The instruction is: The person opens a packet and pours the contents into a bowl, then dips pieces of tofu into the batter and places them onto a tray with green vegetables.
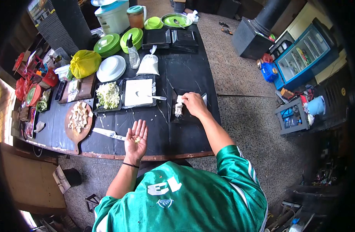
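Observation:
My left hand [137,140] is palm up with its fingers apart near the table's front edge, a small pale green bit lying on the palm. Over a black square plate [189,117] my right hand [193,103] pinches a white piece [180,99]. Several whitish pieces [178,110] lie on that plate. Left of my left hand is a knife [104,132], beside a round wooden board [74,133] bearing pale cubes [80,117]. Behind are a black plate of chopped pale green vegetables [108,95] and a black tray of white powder [138,92] with a spoon [159,98].
Farther back stand a white bag [149,64], a glass bottle [133,58], white plates [111,69], green plates [107,45] and stacked black plates [184,40]. A yellow bag [85,63] is at the left. A glass-door fridge [304,54] stands at the right.

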{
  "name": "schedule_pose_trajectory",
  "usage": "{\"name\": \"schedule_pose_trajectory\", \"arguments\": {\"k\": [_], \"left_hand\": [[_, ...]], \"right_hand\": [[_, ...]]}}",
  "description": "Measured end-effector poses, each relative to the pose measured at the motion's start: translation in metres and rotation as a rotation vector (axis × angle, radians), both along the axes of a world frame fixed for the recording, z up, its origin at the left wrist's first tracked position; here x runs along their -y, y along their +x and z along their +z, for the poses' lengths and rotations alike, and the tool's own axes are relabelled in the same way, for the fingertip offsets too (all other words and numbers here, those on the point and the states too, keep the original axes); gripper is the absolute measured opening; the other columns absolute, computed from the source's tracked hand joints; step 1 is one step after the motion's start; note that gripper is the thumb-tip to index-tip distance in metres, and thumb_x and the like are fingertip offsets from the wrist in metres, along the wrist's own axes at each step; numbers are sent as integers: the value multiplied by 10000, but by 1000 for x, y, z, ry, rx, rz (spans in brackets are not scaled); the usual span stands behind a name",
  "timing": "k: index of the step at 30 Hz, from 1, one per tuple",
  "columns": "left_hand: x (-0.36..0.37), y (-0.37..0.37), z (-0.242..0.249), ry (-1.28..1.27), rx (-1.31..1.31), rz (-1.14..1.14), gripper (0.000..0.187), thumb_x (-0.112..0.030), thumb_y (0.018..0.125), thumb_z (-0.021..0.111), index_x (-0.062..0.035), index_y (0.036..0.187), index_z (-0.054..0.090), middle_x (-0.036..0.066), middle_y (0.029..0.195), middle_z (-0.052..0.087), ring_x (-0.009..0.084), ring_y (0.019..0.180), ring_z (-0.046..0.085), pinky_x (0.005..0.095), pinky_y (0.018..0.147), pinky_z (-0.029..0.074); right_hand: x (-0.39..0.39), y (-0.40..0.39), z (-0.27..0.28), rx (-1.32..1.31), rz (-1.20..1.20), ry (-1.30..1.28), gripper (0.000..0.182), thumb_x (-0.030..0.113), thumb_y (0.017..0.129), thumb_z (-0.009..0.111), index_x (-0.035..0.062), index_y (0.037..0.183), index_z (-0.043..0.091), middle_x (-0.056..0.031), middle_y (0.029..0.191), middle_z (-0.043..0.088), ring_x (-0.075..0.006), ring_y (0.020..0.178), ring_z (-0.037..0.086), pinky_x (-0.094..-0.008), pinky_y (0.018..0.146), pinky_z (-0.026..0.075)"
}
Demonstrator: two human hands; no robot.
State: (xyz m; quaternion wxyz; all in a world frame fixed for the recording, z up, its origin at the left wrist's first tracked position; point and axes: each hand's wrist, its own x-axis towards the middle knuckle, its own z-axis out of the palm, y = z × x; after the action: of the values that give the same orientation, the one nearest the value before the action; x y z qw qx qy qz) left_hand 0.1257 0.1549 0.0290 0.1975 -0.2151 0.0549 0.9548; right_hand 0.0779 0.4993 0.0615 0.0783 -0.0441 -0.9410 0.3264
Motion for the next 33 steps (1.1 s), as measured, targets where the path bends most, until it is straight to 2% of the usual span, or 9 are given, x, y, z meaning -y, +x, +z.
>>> {"name": "schedule_pose_trajectory", "arguments": {"k": [4, 9, 11, 14, 15, 18, 24, 28, 33], "left_hand": [[-5, -17, 0, -8, -2, -2, 508, -321, 1172, 355, -20, 1566, 465, 183, 1654, 452, 354, 1558, 397, 500, 1303, 333], [-4, -30, -1, -38, -1, -34, 525, -336, 1174, 335, 4, 1551, 472, 203, 1643, 461, 365, 1550, 408, 499, 1300, 340], [-2, -36, -1, -27, -16, -45, 529, -337, 1174, 331, 6, 1553, 468, 204, 1644, 460, 363, 1551, 408, 498, 1301, 339], [0, -45, 0, -33, -13, -49, 529, -336, 1173, 335, 8, 1553, 468, 203, 1643, 461, 360, 1549, 412, 497, 1301, 338], [0, -46, 2, -31, -10, -49, 529, -336, 1173, 335, 8, 1553, 468, 203, 1643, 461, 360, 1549, 412, 497, 1301, 338], [2, -50, 5, -64, 9, -76, 503, -304, 1176, 333, -22, 1574, 457, 178, 1648, 464, 346, 1552, 410, 490, 1293, 355], [6, -56, 3, -41, 0, -91, 526, -341, 1173, 341, 12, 1532, 496, 207, 1615, 497, 358, 1535, 436, 494, 1299, 344], [8, -57, 2, -33, -24, -113, 527, -345, 1174, 341, 13, 1521, 512, 208, 1606, 508, 357, 1532, 439, 491, 1299, 344], [7, -60, 5, -13, -51, -139, 544, -353, 1175, 333, 13, 1550, 477, 213, 1621, 486, 359, 1535, 434, 491, 1295, 349]], "right_hand": [[0, -3, 8, 209, 53, -23, 177, 191, 931, 691, 34, 949, 769, -225, 1023, 764, -428, 1013, 724, -517, 911, 556], [-2, -18, 2, 122, 3, 19, 187, 198, 932, 685, 31, 950, 767, -257, 977, 741, -455, 974, 716, -538, 868, 558], [0, -18, -6, 155, 79, 152, 171, 174, 934, 684, 29, 963, 771, -245, 1001, 754, -443, 983, 726, -525, 885, 566], [-2, -11, -4, 293, 229, 96, 147, 138, 928, 686, 33, 978, 776, -235, 1026, 764, -427, 996, 737, -509, 896, 575], [1, -11, -3, 288, 190, 86, 139, 118, 913, 709, 14, 979, 773, -209, 982, 774, -382, 992, 749, -458, 883, 576], [8, -18, 2, 157, 2, 8, 136, 115, 907, 709, 10, 972, 769, -209, 967, 775, -380, 949, 755, -462, 859, 580], [14, -16, 10, 360, 44, 83, 126, 155, 919, 700, 61, 968, 769, -206, 970, 771, -427, 984, 734, -511, 885, 575], [9, -17, -1, 54, -9, 40, 148, 171, 928, 690, 74, 999, 776, -202, 1014, 771, -423, 990, 732, -502, 887, 574], [12, -21, 26, 353, -155, 78, 173, 121, 934, 667, 108, 1073, 769, -159, 1104, 759, -406, 1051, 721, -509, 909, 570]]}}
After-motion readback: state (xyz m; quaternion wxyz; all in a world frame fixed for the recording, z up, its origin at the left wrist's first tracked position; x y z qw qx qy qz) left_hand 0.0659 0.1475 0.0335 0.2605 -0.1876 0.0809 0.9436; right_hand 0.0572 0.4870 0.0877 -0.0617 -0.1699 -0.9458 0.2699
